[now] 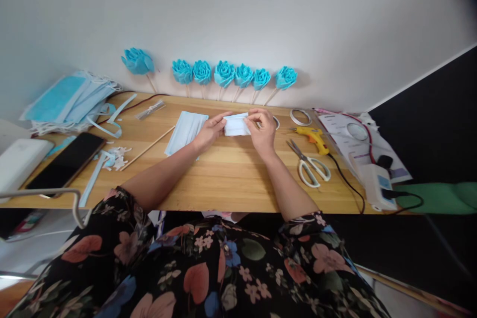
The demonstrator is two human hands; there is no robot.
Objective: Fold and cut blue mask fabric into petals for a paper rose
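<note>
Between my hands is a small folded piece of pale face-mask fabric [237, 125], raised over the middle of the table. My left hand [210, 130] pinches its left edge, and my right hand [263, 128] grips its upper right corner between thumb and fingers. Just left of my left hand lies a flat, pleated face mask [182, 131]. Partly hidden behind my right hand is a roll of tape. Blue rose-like flowers [224, 74] on wooden sticks lean in a row against the wall.
Scissors [308, 163], a yellow glue gun [314, 139] and a tape roll [300, 117] lie at right, near a power adapter [379, 186]. At left are stacked masks [70, 97], a phone [67, 163], a power bank [23, 161], cut scraps [116, 158] and a wooden stick [148, 148].
</note>
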